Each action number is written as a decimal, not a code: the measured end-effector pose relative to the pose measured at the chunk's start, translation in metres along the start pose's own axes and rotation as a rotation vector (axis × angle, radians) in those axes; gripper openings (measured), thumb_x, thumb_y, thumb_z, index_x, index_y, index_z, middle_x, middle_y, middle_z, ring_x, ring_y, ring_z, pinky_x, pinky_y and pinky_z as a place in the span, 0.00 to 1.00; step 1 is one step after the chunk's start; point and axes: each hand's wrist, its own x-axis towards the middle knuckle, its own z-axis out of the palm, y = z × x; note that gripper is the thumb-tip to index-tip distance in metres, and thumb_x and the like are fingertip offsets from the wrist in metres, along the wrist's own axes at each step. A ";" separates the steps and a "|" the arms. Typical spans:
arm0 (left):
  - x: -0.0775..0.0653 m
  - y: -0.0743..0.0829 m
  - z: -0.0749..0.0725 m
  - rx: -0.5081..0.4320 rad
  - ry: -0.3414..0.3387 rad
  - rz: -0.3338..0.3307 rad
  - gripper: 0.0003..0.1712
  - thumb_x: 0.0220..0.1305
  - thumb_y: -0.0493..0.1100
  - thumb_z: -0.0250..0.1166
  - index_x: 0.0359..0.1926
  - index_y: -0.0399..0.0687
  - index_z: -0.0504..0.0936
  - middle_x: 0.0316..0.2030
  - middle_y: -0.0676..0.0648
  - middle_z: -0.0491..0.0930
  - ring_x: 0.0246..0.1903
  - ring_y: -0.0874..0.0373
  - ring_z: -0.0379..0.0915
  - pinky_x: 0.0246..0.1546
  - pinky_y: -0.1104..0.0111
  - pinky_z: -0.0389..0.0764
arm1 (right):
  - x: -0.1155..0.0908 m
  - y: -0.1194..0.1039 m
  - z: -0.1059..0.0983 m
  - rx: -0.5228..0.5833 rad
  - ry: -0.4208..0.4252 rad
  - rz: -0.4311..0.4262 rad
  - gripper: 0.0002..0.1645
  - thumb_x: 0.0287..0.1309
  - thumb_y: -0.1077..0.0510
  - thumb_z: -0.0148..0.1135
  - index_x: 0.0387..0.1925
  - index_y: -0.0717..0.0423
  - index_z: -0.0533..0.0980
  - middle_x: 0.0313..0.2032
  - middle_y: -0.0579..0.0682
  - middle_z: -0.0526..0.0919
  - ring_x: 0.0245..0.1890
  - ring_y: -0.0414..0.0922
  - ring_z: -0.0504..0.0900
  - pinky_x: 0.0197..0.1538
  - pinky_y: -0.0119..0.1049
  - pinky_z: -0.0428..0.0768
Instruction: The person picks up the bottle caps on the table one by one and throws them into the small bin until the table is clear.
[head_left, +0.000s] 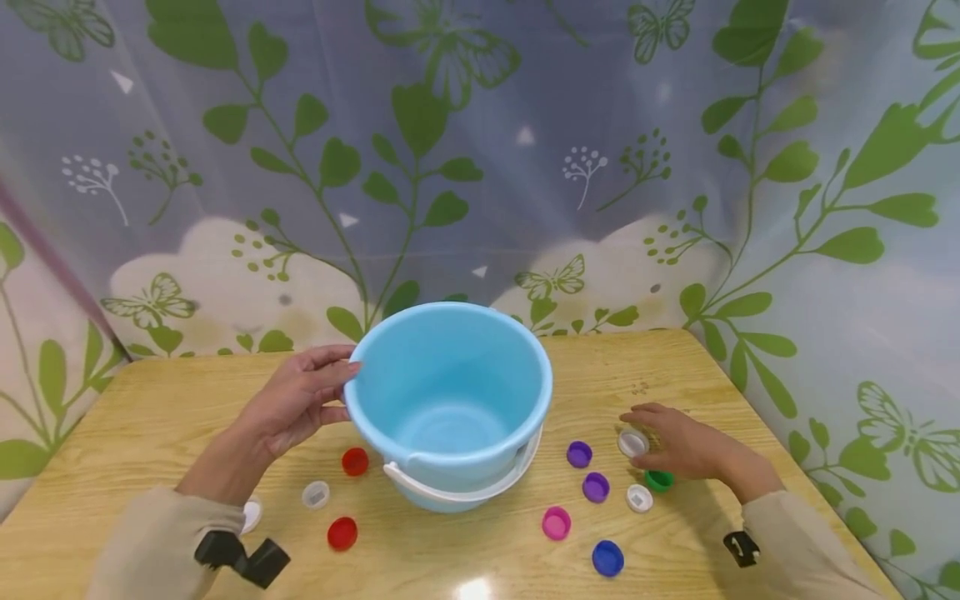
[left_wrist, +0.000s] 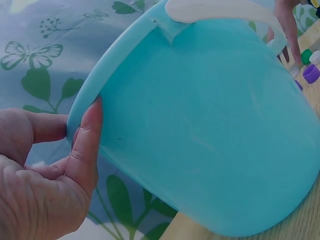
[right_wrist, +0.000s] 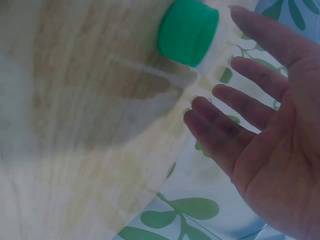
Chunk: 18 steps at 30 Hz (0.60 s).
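Observation:
My left hand (head_left: 296, 400) grips the rim of a light blue bucket (head_left: 450, 375), pinching it between thumb and fingers, as the left wrist view shows. The bucket's mouth faces up and towards me, with nothing visible inside. Its white handle (head_left: 465, 495) hangs down along the near side. Off to the right, my right hand (head_left: 693, 442) hovers low, fingers spread around a white bottle cap (head_left: 633, 442); no grip on it is visible. In the right wrist view the fingers are loosely extended beside a green bottle cap (right_wrist: 187, 32).
Right of the bucket lie two purple caps (head_left: 596, 487), a pink cap (head_left: 556, 523), a blue cap (head_left: 607, 558) and another white cap (head_left: 639, 498). On the left are two red caps (head_left: 342, 533) and two white caps (head_left: 316, 494). A patterned curtain (head_left: 480, 208) borders the wooden table (head_left: 187, 392).

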 end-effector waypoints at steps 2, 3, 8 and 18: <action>0.000 0.000 0.000 0.001 0.001 0.006 0.24 0.67 0.36 0.60 0.59 0.29 0.65 0.42 0.42 0.78 0.34 0.54 0.78 0.36 0.62 0.85 | 0.000 0.000 0.002 -0.014 0.017 -0.012 0.36 0.56 0.49 0.67 0.61 0.64 0.69 0.60 0.68 0.66 0.60 0.67 0.65 0.58 0.62 0.68; 0.000 0.000 0.000 0.005 0.001 0.009 0.24 0.67 0.36 0.60 0.59 0.29 0.65 0.42 0.42 0.77 0.34 0.54 0.78 0.36 0.62 0.85 | 0.000 0.000 0.003 -0.015 0.023 -0.019 0.36 0.56 0.49 0.68 0.61 0.64 0.70 0.60 0.68 0.67 0.59 0.67 0.65 0.58 0.62 0.69; 0.000 -0.001 0.001 0.026 0.005 0.021 0.25 0.67 0.37 0.60 0.59 0.29 0.64 0.42 0.41 0.77 0.34 0.54 0.78 0.36 0.62 0.84 | 0.003 0.002 0.007 -0.015 0.041 -0.025 0.34 0.54 0.51 0.69 0.59 0.62 0.72 0.56 0.64 0.72 0.55 0.62 0.71 0.53 0.56 0.75; -0.002 -0.001 0.001 0.027 0.017 0.028 0.28 0.66 0.37 0.61 0.61 0.27 0.63 0.42 0.41 0.78 0.33 0.54 0.79 0.35 0.62 0.85 | 0.004 0.004 0.014 -0.005 0.089 -0.081 0.21 0.58 0.58 0.66 0.53 0.58 0.76 0.49 0.56 0.75 0.46 0.53 0.75 0.45 0.47 0.80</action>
